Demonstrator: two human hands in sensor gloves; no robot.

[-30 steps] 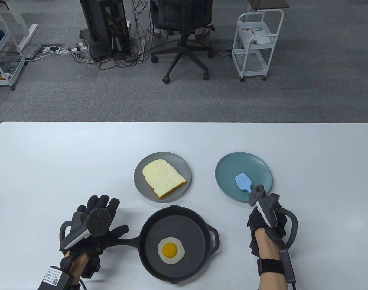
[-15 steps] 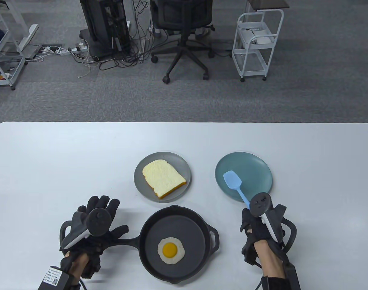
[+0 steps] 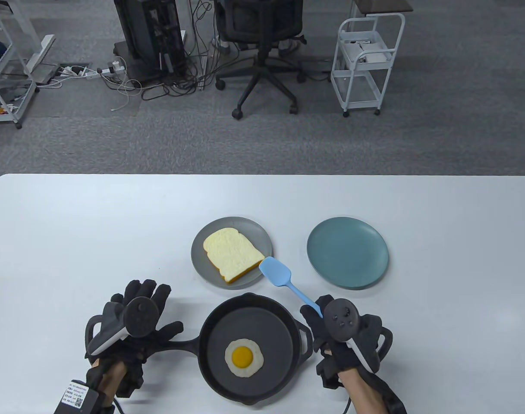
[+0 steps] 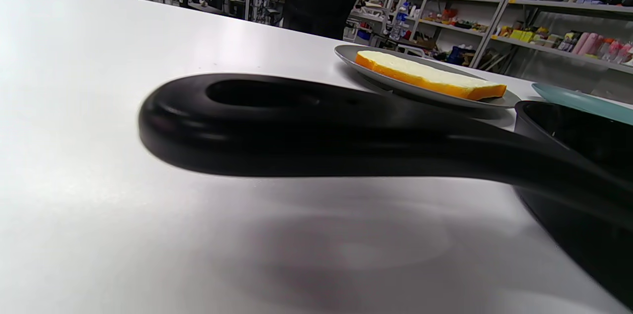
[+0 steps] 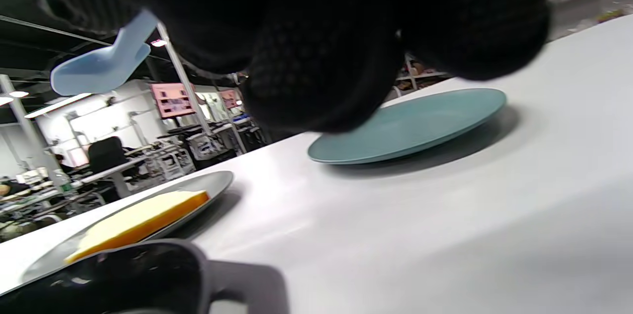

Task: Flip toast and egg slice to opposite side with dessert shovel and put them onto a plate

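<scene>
A toast slice (image 3: 233,254) lies on the grey plate (image 3: 199,258). The fried egg slice (image 3: 243,357) sits in the black pan (image 3: 262,323). My right hand (image 3: 320,321) grips the handle of the light blue dessert shovel (image 3: 276,271), beside the pan's right ear. The shovel's blade hovers at the grey plate's right rim, next to the toast. The blade (image 5: 99,69) also shows in the right wrist view, raised above the table. My left hand (image 3: 152,308) lies with straight fingers over the pan handle (image 4: 296,126). The teal plate (image 3: 347,252) is empty.
The pan stands near the table's front edge, between my hands. Both plates lie just behind it, the grey one left and the teal one right. Beyond the table's far edge are an office chair (image 3: 262,56) and a white cart (image 3: 366,64).
My right hand has carried the shovel left and toward me, from above the teal plate to the grey plate's right rim. The left hand, pan, egg and toast have not moved.
</scene>
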